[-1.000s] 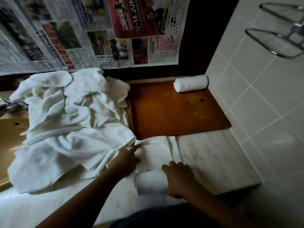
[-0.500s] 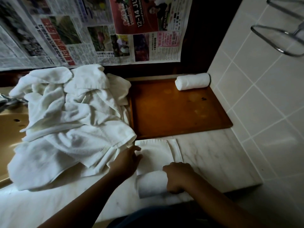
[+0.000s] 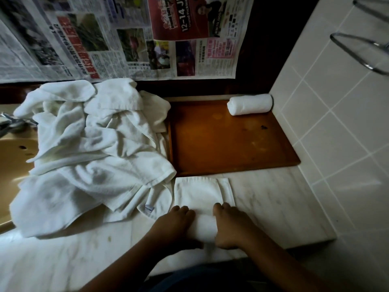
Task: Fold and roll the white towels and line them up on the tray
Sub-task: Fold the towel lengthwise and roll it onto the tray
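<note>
- A heap of loose towels (image 3: pixel 84 154) is spread over the worktop (image 3: pixel 284 207) at nine o'clock of the view. None of it is judged to have been folded yet.
- The left hand (image 3: pixel 174 225) is placed at six o'clock, with its fingers (image 3: pixel 183 209) curled over the left end of a half-made roll.
- The folded towel (image 3: pixel 202 192) is laid between the two hands. Its near end is wound into the roll, and its flat remainder is stretched toward twelve o'clock, ending just short of the tray's near rim. Rolling is judged to be the step in hand, perhaps half done for this towel.
- The right hand (image 3: pixel 230 226) is clasped likewise over the roll's right end, with its fingers (image 3: pixel 223 207) bent over the top.
- The tray (image 3: pixel 231 144) is found from the centre toward one o'clock. One rolled towel (image 3: pixel 250 104) is set at its far right corner, near the tiled wall.
- An even push from both hands toward twelve o'clock is called for next, so that the roll is kept tight and straight. A place beside the finished one would then be needed.
</note>
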### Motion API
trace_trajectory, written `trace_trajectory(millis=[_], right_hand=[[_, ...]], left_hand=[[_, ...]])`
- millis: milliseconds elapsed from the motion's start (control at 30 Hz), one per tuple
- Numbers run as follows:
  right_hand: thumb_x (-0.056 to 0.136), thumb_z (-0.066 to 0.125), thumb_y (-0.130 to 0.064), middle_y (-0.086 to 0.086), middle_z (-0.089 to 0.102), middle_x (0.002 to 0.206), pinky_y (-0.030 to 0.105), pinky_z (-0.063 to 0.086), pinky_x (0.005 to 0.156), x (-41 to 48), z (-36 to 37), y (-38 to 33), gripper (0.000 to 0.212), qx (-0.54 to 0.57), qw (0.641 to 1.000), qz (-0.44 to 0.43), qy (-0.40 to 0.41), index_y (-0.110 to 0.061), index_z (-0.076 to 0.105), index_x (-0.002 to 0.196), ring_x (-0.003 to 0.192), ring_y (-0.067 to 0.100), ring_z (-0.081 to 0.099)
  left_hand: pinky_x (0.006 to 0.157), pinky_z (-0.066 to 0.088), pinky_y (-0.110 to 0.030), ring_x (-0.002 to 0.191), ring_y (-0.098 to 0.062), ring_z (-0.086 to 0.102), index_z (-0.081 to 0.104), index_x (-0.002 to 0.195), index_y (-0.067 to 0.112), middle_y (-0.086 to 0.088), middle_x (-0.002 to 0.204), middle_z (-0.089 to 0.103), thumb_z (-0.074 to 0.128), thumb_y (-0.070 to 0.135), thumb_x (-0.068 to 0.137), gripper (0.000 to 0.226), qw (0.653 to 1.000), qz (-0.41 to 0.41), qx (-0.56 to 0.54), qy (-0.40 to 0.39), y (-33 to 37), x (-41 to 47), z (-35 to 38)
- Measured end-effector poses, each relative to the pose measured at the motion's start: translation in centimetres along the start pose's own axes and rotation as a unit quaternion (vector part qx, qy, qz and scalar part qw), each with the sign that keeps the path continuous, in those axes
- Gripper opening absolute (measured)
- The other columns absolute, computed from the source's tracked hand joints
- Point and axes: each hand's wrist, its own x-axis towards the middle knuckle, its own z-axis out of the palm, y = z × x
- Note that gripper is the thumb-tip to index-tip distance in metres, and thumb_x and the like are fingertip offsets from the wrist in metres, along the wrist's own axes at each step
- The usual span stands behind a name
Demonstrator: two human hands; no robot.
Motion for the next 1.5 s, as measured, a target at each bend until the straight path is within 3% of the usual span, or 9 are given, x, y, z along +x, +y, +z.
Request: trace_trajectory(millis=[200, 367, 500, 667, 967, 1167, 1233, 1367, 1500], right_hand=[[0.073, 0.078, -0.020, 0.003, 0.042, 0.128, 0.040, 0.043, 0.096, -0.8, 2.7, -0.3, 0.068, -0.075, 0.990, -0.017, 0.117, -0.024, 0.037, 0.128, 0.116, 0.027, 0.047], [0.073, 0.080, -0.036, 0.002, 0.050, 0.124, 0.040, 0.046, 0.091, 0.4, 2.1, 0.5, 0.065, -0.043, 0.993, -0.027, 0.110, -0.025, 0.042, 0.125, 0.111, 0.026, 0.053], [0.076, 0.076, -0.035, 0.004, 0.054, 0.122, 0.038, 0.046, 0.084, 1.0, 0.5, 0.8, 0.060, -0.028, 0.997, -0.037, 0.067, -0.024, 0.044, 0.125, 0.106, 0.028, 0.058], [0.077, 0.076, -0.032, 0.007, 0.041, 0.132, 0.041, 0.043, 0.097, 0.6, 1.4, 0.2, 0.068, -0.051, 0.993, -0.018, 0.100, -0.022, 0.037, 0.132, 0.118, 0.029, 0.046], [0.078, 0.074, -0.033, 0.002, 0.043, 0.132, 0.039, 0.043, 0.093, -0.2, 3.1, 0.3, 0.068, -0.033, 0.987, -0.019, 0.154, -0.025, 0.036, 0.135, 0.115, 0.027, 0.049], [0.077, 0.074, -0.038, 0.003, 0.048, 0.128, 0.039, 0.045, 0.087, 0.7, 2.0, 0.7, 0.067, -0.014, 0.991, -0.027, 0.131, -0.025, 0.037, 0.132, 0.109, 0.027, 0.053], [0.077, 0.074, -0.040, 0.003, 0.046, 0.130, 0.038, 0.044, 0.088, 0.7, 2.1, 0.6, 0.069, -0.002, 0.991, -0.023, 0.134, -0.025, 0.036, 0.133, 0.111, 0.027, 0.051], [0.081, 0.066, -0.045, 0.001, 0.034, 0.140, 0.035, 0.041, 0.099, -0.1, 3.5, 0.3, 0.076, 0.009, 0.984, -0.016, 0.179, -0.028, 0.026, 0.144, 0.119, 0.023, 0.043], [0.085, 0.063, -0.048, 0.000, 0.032, 0.147, 0.036, 0.038, 0.103, -0.3, 4.5, 0.2, 0.083, 0.027, 0.985, -0.002, 0.169, -0.029, 0.017, 0.152, 0.127, 0.023, 0.041]], left_hand=[[0.089, 0.048, -0.033, 0.114, -0.017, 0.055, 0.048, 0.137, 0.028, 0.002, 0.127, 0.056, 0.068, 0.079, 0.066, 0.090, 0.995, -0.038, -0.063, -0.070, -0.1, 1.4, -2.7], [0.091, 0.044, -0.042, 0.113, -0.029, 0.048, 0.042, 0.136, 0.012, -0.010, 0.127, 0.046, 0.072, 0.069, 0.071, 0.092, 0.989, -0.030, 0.142, -0.009, 2.4, 1.0, -1.6], [0.057, 0.052, -0.039, 0.069, -0.027, 0.058, 0.055, 0.112, 0.008, -0.009, 0.089, 0.059, 0.089, 0.064, 0.041, 0.097, 0.984, -0.001, 0.169, 0.053, 2.8, 0.4, 1.0], [0.087, 0.043, -0.041, 0.107, -0.028, 0.051, 0.041, 0.130, 0.014, -0.006, 0.123, 0.049, 0.072, 0.054, 0.078, 0.073, 0.993, -0.002, 0.115, 0.022, 2.1, 1.6, -0.6], [0.092, 0.044, -0.042, 0.111, -0.028, 0.049, 0.043, 0.130, 0.013, -0.007, 0.125, 0.049, 0.076, 0.059, 0.073, 0.080, 0.990, -0.006, 0.142, 0.006, 1.6, 2.6, -1.7], [0.060, 0.052, -0.037, 0.074, -0.024, 0.059, 0.054, 0.112, 0.013, -0.003, 0.091, 0.060, 0.085, 0.063, 0.040, 0.093, 0.977, 0.036, 0.160, 0.136, 0.9, 1.7, 1.6], [0.058, 0.052, -0.034, 0.073, -0.021, 0.059, 0.056, 0.108, 0.018, 0.001, 0.089, 0.060, 0.082, 0.067, 0.039, 0.088, 0.983, 0.035, 0.145, 0.104, 0.5, 2.1, 0.9], [0.083, 0.047, -0.041, 0.102, -0.026, 0.054, 0.046, 0.125, 0.018, -0.003, 0.114, 0.055, 0.074, 0.063, 0.068, 0.078, 0.993, 0.034, 0.107, 0.023, 0.1, 3.2, -1.4], [0.088, 0.046, -0.041, 0.109, -0.026, 0.052, 0.044, 0.129, 0.016, -0.006, 0.121, 0.055, 0.076, 0.061, 0.072, 0.079, 0.993, 0.042, 0.112, -0.023, -0.2, 4.1, -3.1]])
